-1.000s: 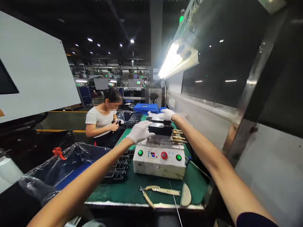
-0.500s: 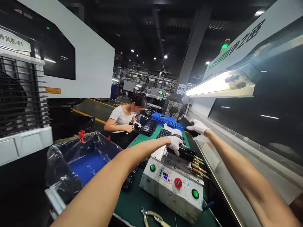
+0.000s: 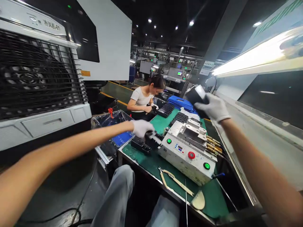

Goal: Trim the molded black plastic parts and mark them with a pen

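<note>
Left of green-topped workbench (image 3: pixel 214 201) stood black-grilled fan unit (image 3: pixel 30 75), white panel (image 3: pixel 115 41); dark floor (image 3: pixel 59 189) there carried yellow lines (image 3: pixel 120 101). Right of workbench, bright tube lamp (image 3: pixel 255 55) glared over dark window (image 3: pixel 279 105). Beyond workbench, grey pillar (image 3: pixel 219 34) rose beside rows of machinery (image 3: pixel 176 75). High beyond workbench, small lights (image 3: pixel 191 23) dotted dark ceiling (image 3: pixel 165 9).

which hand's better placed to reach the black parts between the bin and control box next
Left hand, likely: it's close beside those black parts, while the right hand is raised farther off, holding a dark block.

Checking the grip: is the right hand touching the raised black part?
Touching. The head view shows the gloved right hand closed on the near end of the black part.
</note>
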Available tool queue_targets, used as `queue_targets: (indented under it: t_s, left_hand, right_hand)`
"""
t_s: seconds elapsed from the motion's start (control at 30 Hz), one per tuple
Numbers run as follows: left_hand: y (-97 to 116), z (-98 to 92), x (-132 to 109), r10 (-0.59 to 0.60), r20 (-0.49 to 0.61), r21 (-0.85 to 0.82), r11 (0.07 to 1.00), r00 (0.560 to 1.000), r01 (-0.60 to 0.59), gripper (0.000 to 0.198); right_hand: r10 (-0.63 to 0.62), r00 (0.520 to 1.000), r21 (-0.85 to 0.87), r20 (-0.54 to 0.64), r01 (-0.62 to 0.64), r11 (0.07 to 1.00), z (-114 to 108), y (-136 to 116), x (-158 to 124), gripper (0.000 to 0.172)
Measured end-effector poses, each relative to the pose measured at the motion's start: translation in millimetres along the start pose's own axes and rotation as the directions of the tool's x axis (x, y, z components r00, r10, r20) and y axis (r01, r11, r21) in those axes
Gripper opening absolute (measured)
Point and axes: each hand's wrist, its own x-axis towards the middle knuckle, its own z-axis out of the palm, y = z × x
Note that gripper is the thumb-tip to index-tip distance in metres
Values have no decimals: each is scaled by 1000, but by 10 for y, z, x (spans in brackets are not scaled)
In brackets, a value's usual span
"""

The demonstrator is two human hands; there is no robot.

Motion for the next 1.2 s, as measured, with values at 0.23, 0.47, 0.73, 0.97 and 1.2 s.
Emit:
queue_targets:
  t_s: [0.23,0.47,0.73,0.97,1.2]
  left_hand:
    - [-135,1779,-668,-200,-99,-77,978,975,193,50]
    - [-231,2334,-656,-481,-341,-215,876,807,431,49]
    - [-343,2660,-567,-684,-378,-403,728,624,554,50]
    - [-448,2663,-432,-690,-372,-582,694,620,423,57]
    - [-454,2753,-999,-869,-312,-816,452,385,360,42]
  right_hand:
    - [-170,824,-22,541,217,976,1127,-816,-1626,43]
    - [-37,727,-42,686,90,995,1699,-968,-2472,72]
    - [-28,698,-78,715,119,990,2231,-1072,-3077,78]
    - [0,753,-112,658,98,989,2464,-839,-3238,77]
    - [-132,860,-11,493,158,987,2904,-913,-3192,64]
